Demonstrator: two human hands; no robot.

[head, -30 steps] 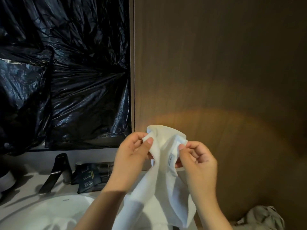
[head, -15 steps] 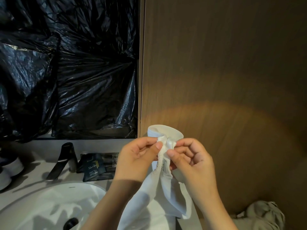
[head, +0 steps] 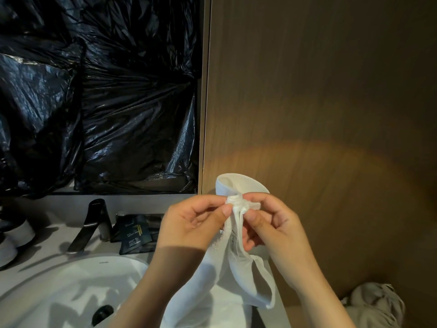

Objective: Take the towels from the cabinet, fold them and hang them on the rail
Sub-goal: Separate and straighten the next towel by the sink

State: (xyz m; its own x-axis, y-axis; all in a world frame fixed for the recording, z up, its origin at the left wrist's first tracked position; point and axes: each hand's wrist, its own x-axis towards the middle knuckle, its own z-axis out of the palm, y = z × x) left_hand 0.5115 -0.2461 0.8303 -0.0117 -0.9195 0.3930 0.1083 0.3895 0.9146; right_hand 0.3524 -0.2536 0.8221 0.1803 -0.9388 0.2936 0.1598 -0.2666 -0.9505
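A white towel [head: 238, 275] hangs in front of me, its top edge bunched between both hands. My left hand [head: 189, 223] pinches the gathered edge from the left with thumb and fingers. My right hand [head: 274, 226] pinches the same bunch from the right, thumb pressed against the cloth. A loop of the towel stands up above my fingers, and the rest drops down over the counter's edge. No rail or cabinet opening is in view.
A brown wooden panel [head: 319, 102] fills the right. Black plastic sheeting [head: 99, 95] covers the wall at left. Below are a white basin [head: 59, 290], a dark tap [head: 94, 223], dark sachets [head: 134, 235] and a crumpled grey cloth [head: 376, 304] at bottom right.
My hands came together, gathering the towel's top edge into a tight bunch; a second ago they held it spread slightly apart. The view shifted a little to the left.
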